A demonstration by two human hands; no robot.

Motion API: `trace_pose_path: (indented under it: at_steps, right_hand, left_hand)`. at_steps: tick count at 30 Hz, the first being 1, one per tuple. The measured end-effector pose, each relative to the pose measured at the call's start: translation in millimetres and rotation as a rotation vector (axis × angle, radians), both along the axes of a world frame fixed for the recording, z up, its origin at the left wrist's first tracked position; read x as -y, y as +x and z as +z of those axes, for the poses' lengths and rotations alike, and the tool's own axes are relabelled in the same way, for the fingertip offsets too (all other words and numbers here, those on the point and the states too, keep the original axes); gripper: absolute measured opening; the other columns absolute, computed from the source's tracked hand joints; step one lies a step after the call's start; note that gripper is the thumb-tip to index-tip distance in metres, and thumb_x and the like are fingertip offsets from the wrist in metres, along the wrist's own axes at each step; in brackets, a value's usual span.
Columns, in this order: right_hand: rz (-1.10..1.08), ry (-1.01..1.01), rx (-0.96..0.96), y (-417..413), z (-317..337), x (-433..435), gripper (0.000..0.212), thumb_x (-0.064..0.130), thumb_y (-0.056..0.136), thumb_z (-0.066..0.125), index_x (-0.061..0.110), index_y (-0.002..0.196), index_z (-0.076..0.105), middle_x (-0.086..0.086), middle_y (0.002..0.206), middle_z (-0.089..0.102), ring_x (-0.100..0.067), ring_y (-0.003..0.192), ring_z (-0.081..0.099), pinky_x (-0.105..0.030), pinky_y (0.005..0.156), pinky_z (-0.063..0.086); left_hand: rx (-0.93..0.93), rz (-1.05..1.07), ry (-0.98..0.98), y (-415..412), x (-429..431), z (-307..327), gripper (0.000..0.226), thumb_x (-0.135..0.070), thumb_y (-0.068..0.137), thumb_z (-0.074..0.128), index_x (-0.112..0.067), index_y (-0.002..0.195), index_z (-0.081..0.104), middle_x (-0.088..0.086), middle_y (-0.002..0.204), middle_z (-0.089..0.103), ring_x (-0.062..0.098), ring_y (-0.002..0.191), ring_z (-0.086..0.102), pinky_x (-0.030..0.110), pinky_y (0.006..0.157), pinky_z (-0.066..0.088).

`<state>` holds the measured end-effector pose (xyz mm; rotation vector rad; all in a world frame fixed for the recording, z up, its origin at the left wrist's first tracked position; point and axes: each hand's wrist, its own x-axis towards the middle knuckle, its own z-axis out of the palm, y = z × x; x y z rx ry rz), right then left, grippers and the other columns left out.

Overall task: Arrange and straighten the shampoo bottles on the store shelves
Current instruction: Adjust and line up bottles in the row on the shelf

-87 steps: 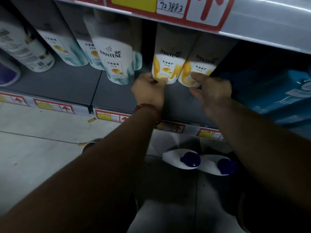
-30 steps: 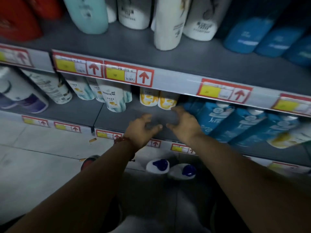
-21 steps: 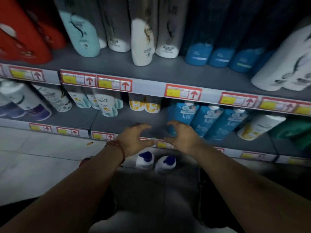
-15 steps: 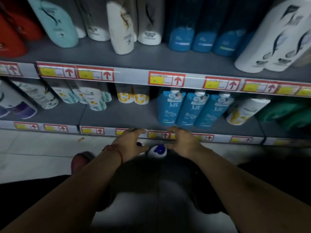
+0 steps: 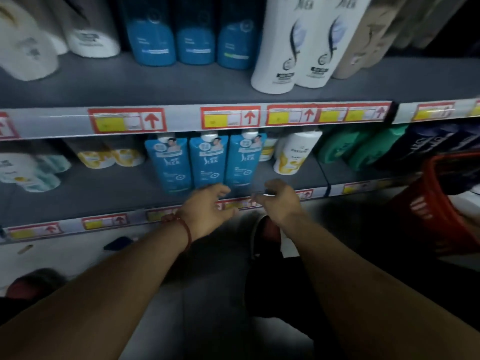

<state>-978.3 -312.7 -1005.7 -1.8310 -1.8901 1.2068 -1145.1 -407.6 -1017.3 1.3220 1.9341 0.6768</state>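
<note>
Blue bottles (image 5: pixel 207 162) at twelve o'clock; my empty, spread left hand (image 5: pixel 205 213) and right hand (image 5: pixel 279 201) could topple them.

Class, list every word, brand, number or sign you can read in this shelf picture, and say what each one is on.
"PANTENE": white and yellow bottle, lower shelf.
"LEK": end of a brand on the three blue bottles, lower shelf; the first letter is unclear.
Red up arrow: price tags on the shelf edge; their numbers are too blurred.
Upper-shelf white bottles: label blurred.
Red basket: white marking unreadable.
</note>
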Motion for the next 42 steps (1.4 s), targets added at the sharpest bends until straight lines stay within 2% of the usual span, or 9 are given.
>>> trace_pose_path:
  at_steps: [6, 11, 13, 16, 19, 21, 24, 30, 42]
  right_hand:
    - [-0.331, -0.03, -0.195, 54.1, -13.0, -63.6, 0.036, 0.031, 0.078, 0.081, 0.014, 0.107, 0.066, -0.004, 0.097, 0.062, -0.023, 0.093, 0.058, -0.034, 0.078, 0.046]
    - [-0.471, -0.029, -0.304, 67.6, -27.5, -122.5, 0.017, 0.014, 0.09, 0.068, 0.011, 0.093, 0.052, -0.003, 0.083, 0.052, -0.024, 0.087, 0.047, -0.038, 0.075, 0.039]
    - [-0.452, -0.019, -0.306, 70.0, -34.9, -146.0, 0.011, 0.007, 0.093, 0.059, 0.013, 0.093, 0.049, -0.005, 0.089, 0.053, -0.024, 0.088, 0.048, -0.025, 0.082, 0.041]
    - [-0.458, -0.039, -0.37, 66.6, -38.5, -165.8, 0.025, 0.005, 0.094, 0.058, 0.012, 0.117, 0.051, -0.006, 0.111, 0.053, -0.019, 0.097, 0.051, -0.004, 0.067, 0.039]
    - [-0.489, -0.081, -0.502, 56.1, -41.5, -171.9, 0.056, -0.003, 0.092, 0.059, 0.003, 0.145, 0.043, -0.013, 0.143, 0.05, -0.025, 0.123, 0.051, -0.009, 0.077, 0.041]
    - [-0.45, -0.091, -0.542, 51.3, -43.0, -172.9, 0.048, -0.005, 0.088, 0.056, 0.004, 0.136, 0.053, -0.014, 0.134, 0.06, -0.027, 0.115, 0.059, -0.018, 0.073, 0.05]
    - [-0.383, -0.084, -0.514, 51.9, -38.7, -167.0, 0.03, -0.006, 0.087, 0.053, 0.014, 0.109, 0.059, -0.009, 0.111, 0.068, -0.025, 0.099, 0.064, -0.027, 0.068, 0.051]
    - [-0.309, -0.06, -0.5, 75.5, -36.5, -132.1, 0.034, 0.0, 0.088, 0.054, 0.013, 0.118, 0.062, -0.004, 0.104, 0.07, -0.017, 0.09, 0.066, -0.024, 0.066, 0.051]
    - [-0.076, 0.04, -0.33, 88.9, -3.3, -43.7, 0.036, 0.022, 0.085, 0.077, 0.017, 0.12, 0.067, 0.0, 0.107, 0.072, -0.017, 0.1, 0.067, -0.033, 0.084, 0.054]
  left_hand:
    - [0.22, 0.132, -0.07, 68.0, -85.3, -13.2, 0.046, -0.023, 0.095, 0.067, -0.011, 0.138, 0.053, 0.002, 0.129, 0.059, 0.018, 0.119, 0.057, 0.024, 0.091, 0.042]
    - [0.149, 0.182, -0.001, 99.0, -158.2, -31.2, 0.023, -0.009, 0.105, 0.042, -0.028, 0.113, 0.052, -0.005, 0.102, 0.048, 0.011, 0.092, 0.05, 0.029, 0.085, 0.041]
    - [0.156, 0.195, 0.023, 105.6, -185.4, -28.9, 0.031, -0.014, 0.102, 0.048, -0.027, 0.13, 0.051, 0.002, 0.122, 0.058, 0.02, 0.112, 0.056, 0.029, 0.095, 0.046]
    - [0.169, 0.191, 0.055, 109.6, -210.8, -33.0, 0.043, -0.025, 0.093, 0.065, -0.026, 0.135, 0.055, -0.002, 0.134, 0.063, 0.021, 0.122, 0.059, 0.041, 0.103, 0.05]
    - [0.218, 0.269, 0.113, 114.0, -222.7, -33.4, 0.052, -0.019, 0.083, 0.08, -0.02, 0.13, 0.058, 0.001, 0.132, 0.066, 0.021, 0.123, 0.06, 0.043, 0.104, 0.051]
    - [0.246, 0.295, 0.149, 116.2, -227.7, -32.5, 0.055, -0.022, 0.079, 0.084, -0.018, 0.128, 0.059, 0.004, 0.131, 0.067, 0.022, 0.123, 0.061, 0.045, 0.103, 0.052]
    - [0.223, 0.315, 0.179, 118.7, -228.0, -32.1, 0.051, -0.026, 0.079, 0.085, -0.017, 0.123, 0.061, 0.004, 0.126, 0.069, 0.021, 0.116, 0.064, 0.042, 0.098, 0.055]
    - [0.199, 0.261, 0.209, 129.0, -197.8, -27.0, 0.048, -0.026, 0.079, 0.084, -0.017, 0.123, 0.065, 0.001, 0.12, 0.07, 0.008, 0.101, 0.057, 0.02, 0.082, 0.043]
    - [0.246, 0.188, 0.251, 106.7, -93.2, 3.7, 0.046, -0.028, 0.075, 0.087, -0.016, 0.115, 0.069, -0.006, 0.099, 0.069, 0.012, 0.095, 0.064, 0.02, 0.077, 0.05]
